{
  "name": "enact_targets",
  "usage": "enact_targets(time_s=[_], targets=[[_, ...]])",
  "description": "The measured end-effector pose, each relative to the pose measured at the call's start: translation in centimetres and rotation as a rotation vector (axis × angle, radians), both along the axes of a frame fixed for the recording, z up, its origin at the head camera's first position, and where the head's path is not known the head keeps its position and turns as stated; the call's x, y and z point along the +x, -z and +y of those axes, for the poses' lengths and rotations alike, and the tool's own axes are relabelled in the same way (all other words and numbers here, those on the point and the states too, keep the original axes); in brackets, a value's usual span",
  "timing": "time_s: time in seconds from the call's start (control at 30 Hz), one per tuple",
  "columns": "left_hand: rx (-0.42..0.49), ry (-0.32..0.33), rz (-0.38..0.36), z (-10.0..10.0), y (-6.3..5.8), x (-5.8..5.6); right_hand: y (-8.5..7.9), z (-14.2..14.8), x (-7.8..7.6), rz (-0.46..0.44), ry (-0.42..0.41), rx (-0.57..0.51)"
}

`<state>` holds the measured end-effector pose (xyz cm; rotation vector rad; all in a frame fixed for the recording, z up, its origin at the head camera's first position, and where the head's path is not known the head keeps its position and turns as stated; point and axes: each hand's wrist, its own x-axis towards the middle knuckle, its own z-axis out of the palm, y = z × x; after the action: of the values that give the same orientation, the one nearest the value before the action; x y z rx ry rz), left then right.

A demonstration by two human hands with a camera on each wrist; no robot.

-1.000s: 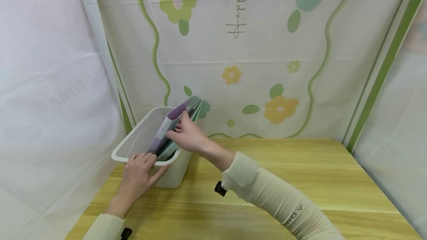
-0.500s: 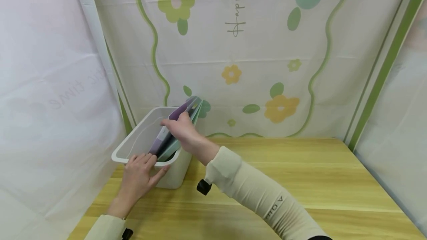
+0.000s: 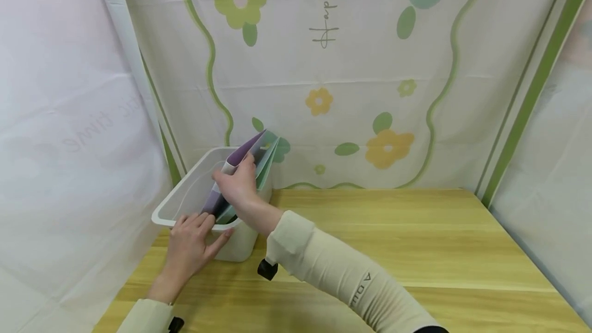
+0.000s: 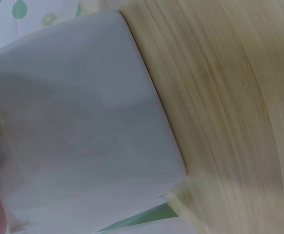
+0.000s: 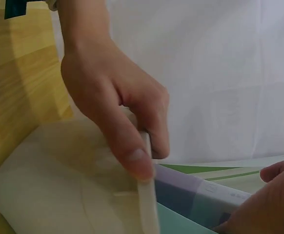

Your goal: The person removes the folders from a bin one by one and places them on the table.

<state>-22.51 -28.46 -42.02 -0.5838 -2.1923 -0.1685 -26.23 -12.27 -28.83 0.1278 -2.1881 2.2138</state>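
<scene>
A purple folder (image 3: 244, 149) with a pale label on its spine leans at a slant in a white plastic bin (image 3: 185, 189). Beside it, mint-green folders (image 3: 267, 168) stick up over the bin's right side. My right hand (image 3: 238, 184) grips the purple folder at its spine, thumb on the left and fingers tucked in on the right. At the near rim, my left hand (image 3: 187, 243) holds the bin, its fingers over the edge and thumb outside. The right wrist view shows that grip from the side, with the purple spine (image 5: 200, 187) just past the rim.
The bin stands on a wood-grain table (image 3: 393, 251), at its far left. Behind it hangs a white flowered cloth (image 3: 287, 66), and another white cloth (image 3: 83, 143) hangs close on the left. In the left wrist view the bin's outer wall (image 4: 83, 117) fills much of the frame.
My right hand has slid left and its thumb has come across the purple spine. The purple folder has shifted slightly left, apart from the green ones. My left hand stays on the rim.
</scene>
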Motion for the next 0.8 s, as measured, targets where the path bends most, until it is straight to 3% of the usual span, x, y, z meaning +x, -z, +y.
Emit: enact_targets(time_s=[0.47,0.8], targets=[[-0.005,0.015,0.024,0.1,-0.1,-0.2,1.1,-1.6,-1.1,0.029,0.104,0.022],[-0.007,0.012,0.052,0.1,0.0,-0.4,0.9,-2.1,-1.5,-0.08,-0.003,-0.099]])
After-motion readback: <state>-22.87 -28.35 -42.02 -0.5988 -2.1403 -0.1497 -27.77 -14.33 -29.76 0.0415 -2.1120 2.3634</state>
